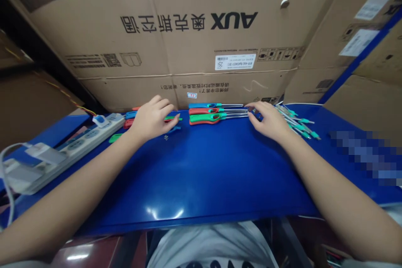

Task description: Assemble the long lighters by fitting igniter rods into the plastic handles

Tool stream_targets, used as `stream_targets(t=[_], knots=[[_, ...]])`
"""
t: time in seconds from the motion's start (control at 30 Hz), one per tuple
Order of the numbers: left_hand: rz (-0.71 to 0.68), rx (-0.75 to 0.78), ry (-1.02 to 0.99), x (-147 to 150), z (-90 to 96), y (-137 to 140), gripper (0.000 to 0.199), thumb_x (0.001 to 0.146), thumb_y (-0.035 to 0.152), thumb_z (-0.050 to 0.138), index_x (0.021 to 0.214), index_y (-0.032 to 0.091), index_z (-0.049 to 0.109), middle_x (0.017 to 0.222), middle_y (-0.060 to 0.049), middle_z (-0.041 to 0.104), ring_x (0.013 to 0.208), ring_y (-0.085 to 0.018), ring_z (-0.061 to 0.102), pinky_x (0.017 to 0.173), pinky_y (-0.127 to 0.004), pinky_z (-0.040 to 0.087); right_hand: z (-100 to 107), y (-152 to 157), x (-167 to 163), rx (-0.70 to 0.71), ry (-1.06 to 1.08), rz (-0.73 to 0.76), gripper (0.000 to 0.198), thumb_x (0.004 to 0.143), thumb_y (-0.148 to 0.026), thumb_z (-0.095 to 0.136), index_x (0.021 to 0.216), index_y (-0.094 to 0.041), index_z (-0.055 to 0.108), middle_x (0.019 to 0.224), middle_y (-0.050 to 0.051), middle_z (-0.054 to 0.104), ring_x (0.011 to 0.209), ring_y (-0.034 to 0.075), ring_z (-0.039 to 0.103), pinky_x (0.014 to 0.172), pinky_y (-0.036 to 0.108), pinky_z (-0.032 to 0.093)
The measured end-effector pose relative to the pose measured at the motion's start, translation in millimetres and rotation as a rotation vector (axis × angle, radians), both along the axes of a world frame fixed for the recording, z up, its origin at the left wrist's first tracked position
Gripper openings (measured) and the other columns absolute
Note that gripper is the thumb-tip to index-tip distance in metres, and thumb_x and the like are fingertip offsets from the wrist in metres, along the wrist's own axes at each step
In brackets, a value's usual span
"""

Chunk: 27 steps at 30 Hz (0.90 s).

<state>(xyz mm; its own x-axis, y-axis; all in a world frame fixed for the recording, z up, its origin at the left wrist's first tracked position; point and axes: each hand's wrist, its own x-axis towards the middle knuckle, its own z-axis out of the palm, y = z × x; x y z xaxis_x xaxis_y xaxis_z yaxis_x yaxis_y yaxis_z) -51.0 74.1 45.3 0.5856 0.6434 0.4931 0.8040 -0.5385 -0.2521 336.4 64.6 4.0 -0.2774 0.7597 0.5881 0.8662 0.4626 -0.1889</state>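
Note:
A stack of gas lighters with long metal barrels lies at the back of the blue table, including a blue lighter and a green lighter. Over several coloured lighter handle parts hovers my left hand, thumb apart from its bent fingers; a red handle part shows beside it. At the barrel tips of the stack is my right hand, its thumb and fingers apart; whether it touches the tips I cannot tell. To its right lies a pile of metal barrels with teal ends, partly hidden by the hand.
A white power strip with plugs and a cable runs along the left. A large cardboard box panel stands upright behind the lighters, with more cardboard on the right. The blue table's front edge is close to my body.

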Motion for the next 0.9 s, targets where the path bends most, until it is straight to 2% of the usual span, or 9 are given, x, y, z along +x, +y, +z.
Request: stream_targets(t=[0.13,0.23,0.33,0.47,0.6,0.7,0.77,0.83,0.9], knots=[[0.088,-0.205,0.087,-33.3,-4.5,7.5,0.042,0.088,0.055,0.056,0.106,0.018,0.068,0.107,-0.014,0.067,0.101,-0.032,0.06,0.087,-0.042,0.049,0.9,-6.1,-10.9,0.036,-0.022,0.052,0.026,0.093,-0.028,0.048,0.11,-0.02,0.066,0.103,0.011,0.073,0.096,0.029,0.065,0.088,0.045,0.053],[0.121,-0.374,0.043,-51.2,-9.7,13.2,0.045,0.082,0.051,0.061,0.113,0.018,0.067,0.118,-0.015,0.066,0.106,-0.033,0.062,0.089,-0.042,0.049,-0.2,-7.5,-13.9,0.035,-0.038,0.071,0.026,0.093,-0.028,0.049,0.11,-0.02,0.067,0.105,0.011,0.074,0.095,0.029,0.065,0.086,0.045,0.054],[0.118,-0.537,-0.02,-61.5,-12.7,18.5,0.036,0.081,0.044,0.06,0.104,0.018,0.069,0.105,-0.012,0.07,0.093,-0.029,0.067,0.078,-0.036,0.051,-3.5,-5.8,-12.6,0.033,-0.042,0.092,0.028,0.093,-0.029,0.049,0.111,-0.02,0.068,0.105,0.011,0.075,0.096,0.03,0.066,0.086,0.047,0.054],[0.088,-0.586,-0.073,-66.5,-10.3,22.3,0.034,0.082,0.043,0.059,0.103,0.017,0.069,0.1,-0.01,0.072,0.085,-0.025,0.068,0.073,-0.033,0.051,-7.8,-2.7,-9.9,0.014,-0.027,0.114,0.027,0.093,-0.031,0.05,0.109,-0.02,0.069,0.103,0.011,0.075,0.094,0.031,0.067,0.086,0.048,0.054],[0.045,-0.517,-0.168,-44.2,-5.8,4.2,0.037,0.09,0.043,0.056,0.114,0.016,0.065,0.113,-0.012,0.068,0.096,-0.025,0.066,0.082,-0.035,0.052,-5.3,-9.7,-21.6,0.062,0.044,0.176,0.024,0.093,-0.029,0.053,0.111,-0.023,0.067,0.103,0.01,0.072,0.095,0.029,0.065,0.088,0.047,0.053],[-0.038,-0.476,-0.301,-6.0,-10.7,-27.0,0.03,0.09,0.04,0.064,0.111,0.018,0.066,0.105,-0.01,0.068,0.093,-0.025,0.065,0.082,-0.037,0.053,-1.5,-24.6,-43.1,0.124,0.163,0.262,0.025,0.09,-0.029,0.061,0.114,-0.023,0.064,0.12,0.013,0.06,0.116,0.029,0.058,0.104,0.048,0.046],[-0.044,-0.547,-0.271,20.1,-19.8,-47.6,0.025,0.089,0.03,0.067,0.11,0.017,0.066,0.104,-0.01,0.067,0.089,-0.024,0.065,0.081,-0.037,0.053,-1.6,-35.1,-57.9,0.044,0.142,0.377,0.029,0.088,-0.03,0.067,0.116,-0.024,0.063,0.125,0.013,0.056,0.123,0.028,0.054,0.109,0.047,0.042],[-0.114,-0.633,-0.301,39.7,-31.8,-61.5,0.022,0.091,0.025,0.066,0.112,0.017,0.066,0.109,-0.011,0.067,0.095,-0.023,0.066,0.086,-0.036,0.054,-4.8,-42.5,-68.2,-0.082,0.019,0.48,0.034,0.086,-0.031,0.07,0.118,-0.025,0.062,0.129,0.013,0.053,0.125,0.029,0.051,0.108,0.048,0.042],[-0.178,-0.684,-0.355,50.7,-43.8,-66.7,0.021,0.093,0.025,0.065,0.113,0.018,0.066,0.111,-0.01,0.066,0.097,-0.022,0.066,0.089,-0.035,0.054,-10.1,-44.9,-72.5,-0.191,-0.111,0.533,0.024,0.089,-0.03,0.068,0.112,-0.025,0.065,0.126,0.012,0.055,0.119,0.029,0.053,0.101,0.049,0.044]])
